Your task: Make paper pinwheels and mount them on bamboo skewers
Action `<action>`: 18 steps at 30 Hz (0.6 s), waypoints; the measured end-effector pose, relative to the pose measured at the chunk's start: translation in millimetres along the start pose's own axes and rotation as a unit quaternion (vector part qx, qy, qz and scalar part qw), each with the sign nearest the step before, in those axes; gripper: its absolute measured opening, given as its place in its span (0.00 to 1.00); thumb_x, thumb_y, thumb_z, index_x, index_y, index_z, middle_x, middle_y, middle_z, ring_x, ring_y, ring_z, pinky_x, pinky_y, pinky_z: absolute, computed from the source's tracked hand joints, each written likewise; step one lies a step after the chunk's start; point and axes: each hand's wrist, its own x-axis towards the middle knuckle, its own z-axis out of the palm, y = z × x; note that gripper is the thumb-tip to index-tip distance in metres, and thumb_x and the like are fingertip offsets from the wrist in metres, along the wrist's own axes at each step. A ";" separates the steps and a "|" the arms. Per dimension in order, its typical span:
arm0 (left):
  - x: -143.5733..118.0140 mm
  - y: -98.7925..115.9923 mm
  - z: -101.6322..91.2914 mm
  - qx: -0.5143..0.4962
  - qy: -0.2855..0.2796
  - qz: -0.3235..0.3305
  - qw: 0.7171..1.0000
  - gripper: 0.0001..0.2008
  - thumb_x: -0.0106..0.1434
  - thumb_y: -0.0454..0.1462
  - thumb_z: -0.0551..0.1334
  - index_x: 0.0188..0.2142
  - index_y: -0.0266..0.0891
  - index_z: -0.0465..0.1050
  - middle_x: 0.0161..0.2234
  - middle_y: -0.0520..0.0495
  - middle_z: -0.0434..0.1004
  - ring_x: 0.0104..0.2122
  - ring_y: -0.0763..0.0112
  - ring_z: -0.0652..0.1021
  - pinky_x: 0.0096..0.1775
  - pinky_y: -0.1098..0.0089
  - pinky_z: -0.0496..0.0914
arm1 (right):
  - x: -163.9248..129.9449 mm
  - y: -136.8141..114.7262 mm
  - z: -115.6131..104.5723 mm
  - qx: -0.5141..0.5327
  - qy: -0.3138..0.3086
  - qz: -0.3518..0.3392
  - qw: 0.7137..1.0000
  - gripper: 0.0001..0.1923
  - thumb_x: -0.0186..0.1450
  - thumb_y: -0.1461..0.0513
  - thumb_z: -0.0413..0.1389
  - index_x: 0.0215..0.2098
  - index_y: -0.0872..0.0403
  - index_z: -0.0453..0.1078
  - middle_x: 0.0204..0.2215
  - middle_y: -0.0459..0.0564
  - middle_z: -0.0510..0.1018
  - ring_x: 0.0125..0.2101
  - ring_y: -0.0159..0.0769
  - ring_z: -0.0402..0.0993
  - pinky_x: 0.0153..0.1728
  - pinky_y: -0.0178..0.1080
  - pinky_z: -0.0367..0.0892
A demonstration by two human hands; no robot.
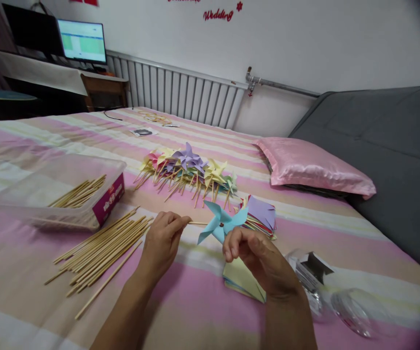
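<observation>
head view | from above, facing forward-down | close over striped bed | single view

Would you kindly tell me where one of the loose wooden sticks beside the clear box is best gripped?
Probably mid-length, from above: the loose wooden sticks lie flat on the bedspread, fanned apart at their near ends, so a stray outer one can be pinched without disturbing the rest.

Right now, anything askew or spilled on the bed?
Nothing damaged. The loose wooden sticks lie fanned on the bedspread beside their clear box, not in it. The left hand pinches a stick, and the right hand holds the blue pinwheel.
</observation>
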 end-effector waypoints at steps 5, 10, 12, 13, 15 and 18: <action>-1.2 -4.2 -1.3 0.024 0.016 -0.024 0.999 0.12 0.63 0.32 0.52 0.40 0.37 0.73 0.28 0.46 0.70 0.31 0.67 0.67 0.32 0.67 0.62 | -4.0 -4.7 -0.4 -0.008 0.030 0.008 1.000 0.21 0.63 0.48 0.48 0.22 0.54 0.66 0.21 0.46 0.68 0.27 0.33 0.63 0.39 0.39 0.58; -2.2 -9.1 -1.6 0.045 0.042 -0.040 0.997 0.12 0.63 0.32 0.53 0.40 0.35 0.74 0.27 0.46 0.69 0.31 0.67 0.67 0.33 0.67 0.62 | -3.7 -3.6 -3.0 -0.079 0.238 -0.004 0.968 0.14 0.61 0.54 0.54 0.23 0.54 0.65 0.21 0.42 0.66 0.28 0.30 0.62 0.36 0.35 0.57; -2.3 -9.7 -1.6 0.042 0.045 -0.041 0.997 0.11 0.63 0.32 0.53 0.40 0.35 0.74 0.27 0.46 0.69 0.30 0.67 0.67 0.33 0.67 0.62 | -1.3 -1.5 -3.7 -0.076 0.297 -0.028 0.951 0.12 0.59 0.55 0.56 0.24 0.53 0.65 0.22 0.41 0.66 0.28 0.29 0.62 0.35 0.34 0.57; -2.3 -9.7 -1.5 0.040 0.045 -0.042 0.997 0.11 0.63 0.32 0.53 0.40 0.36 0.73 0.27 0.46 0.69 0.31 0.67 0.67 0.33 0.67 0.62 | 0.3 -0.1 -4.1 -0.070 0.318 -0.040 0.945 0.12 0.59 0.55 0.57 0.25 0.53 0.65 0.22 0.41 0.66 0.28 0.29 0.62 0.35 0.34 0.58; -2.3 -9.5 -1.5 0.036 0.048 -0.045 0.997 0.11 0.63 0.32 0.53 0.40 0.37 0.73 0.27 0.47 0.70 0.31 0.68 0.67 0.33 0.67 0.62 | 3.4 3.1 -5.1 -0.076 0.354 -0.059 0.930 0.10 0.57 0.55 0.59 0.28 0.53 0.66 0.24 0.42 0.68 0.29 0.30 0.64 0.36 0.35 0.60; -2.3 -9.0 -1.3 0.021 0.049 -0.044 0.998 0.11 0.63 0.32 0.53 0.40 0.39 0.73 0.28 0.47 0.71 0.31 0.68 0.68 0.33 0.66 0.62 | 7.2 9.0 -7.5 -0.134 0.390 -0.068 0.909 0.13 0.54 0.57 0.61 0.35 0.53 0.69 0.32 0.46 0.73 0.35 0.33 0.68 0.40 0.38 0.62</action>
